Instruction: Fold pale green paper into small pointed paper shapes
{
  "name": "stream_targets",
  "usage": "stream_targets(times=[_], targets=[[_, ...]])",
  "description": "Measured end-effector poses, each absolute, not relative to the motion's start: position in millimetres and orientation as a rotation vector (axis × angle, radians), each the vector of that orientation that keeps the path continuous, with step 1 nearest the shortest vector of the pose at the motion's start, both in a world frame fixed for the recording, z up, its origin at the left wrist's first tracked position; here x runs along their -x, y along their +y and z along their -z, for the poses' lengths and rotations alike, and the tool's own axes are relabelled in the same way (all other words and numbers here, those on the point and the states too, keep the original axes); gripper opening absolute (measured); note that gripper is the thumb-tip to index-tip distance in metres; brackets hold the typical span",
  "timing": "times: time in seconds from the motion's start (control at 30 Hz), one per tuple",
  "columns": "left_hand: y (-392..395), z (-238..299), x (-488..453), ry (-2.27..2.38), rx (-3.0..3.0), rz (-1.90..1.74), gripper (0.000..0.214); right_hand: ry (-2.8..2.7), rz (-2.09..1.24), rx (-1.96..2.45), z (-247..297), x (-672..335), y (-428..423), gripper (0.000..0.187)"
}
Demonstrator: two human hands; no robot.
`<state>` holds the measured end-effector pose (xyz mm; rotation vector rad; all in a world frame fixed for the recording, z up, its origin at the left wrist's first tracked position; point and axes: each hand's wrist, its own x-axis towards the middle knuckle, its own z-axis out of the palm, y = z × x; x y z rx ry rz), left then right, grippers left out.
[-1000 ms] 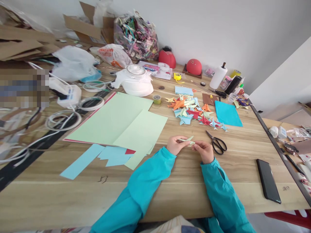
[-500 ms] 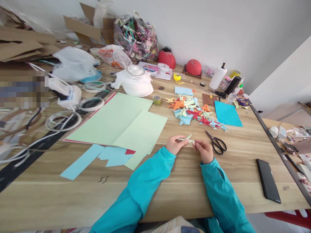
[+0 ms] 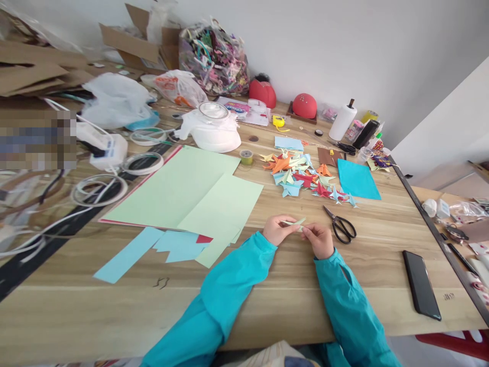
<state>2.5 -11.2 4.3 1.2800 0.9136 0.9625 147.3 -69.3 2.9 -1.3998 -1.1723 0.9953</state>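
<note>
The work in hand looks like shaping a fold in a small piece of pale green paper (image 3: 298, 222), held between the two hands above the wooden table (image 3: 284, 306), nearer the person than the heap of folded paper figures (image 3: 292, 188). The left hand (image 3: 276, 231) grips one end, its thumb laid along the near side and its fingers curled behind; how those hidden fingers press cannot be told. The right hand (image 3: 319, 239) pinches the other end between thumb and forefinger, its remaining fingers bent in. A slim point of the paper sticks up between the hands, so the step appears to be a fine one, setting or creasing a narrow part. Judging from this, the next move calls for a steady hold on the left and a small, careful press or bend by the right fingertips, since a hard pull could crumple or tear so thin a point. The scissors (image 3: 344, 229) lie just beside the right hand, untouched, and the large green sheets (image 3: 223, 199) lie beyond the left sleeve.
</note>
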Motion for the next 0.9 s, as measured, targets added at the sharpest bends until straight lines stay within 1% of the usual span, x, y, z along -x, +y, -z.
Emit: stream_targets(times=[0.2,0.4,0.57,0.77,0.9], targets=[[-12.3,-2.7,-3.9,0.894,-1.265,-0.942,0.023,-1.266,-0.912,1.363,-7.5,-148.9,-69.5,0.026],[-9.4,-4.5,-1.6,0.898,-1.137,-0.966,0.027,-1.153,-0.978,1.358,-7.9,-144.7,-69.0,0.021],[-8.8,-6.9,0.7,0.905,-1.13,-0.968,0.028,-1.11,-0.945,1.317,-7.1,-144.8,-68.9,0.018],[-8.3,-10.1,1.8,0.931,-1.077,-0.983,0.03,-1.005,-1.056,1.325,-3.0,-146.5,-66.8,0.03],[-6.4,-11.2,3.5,0.968,-1.038,-1.005,0.032,-1.008,-1.019,1.335,-4.0,-147.8,-66.6,0.027]])
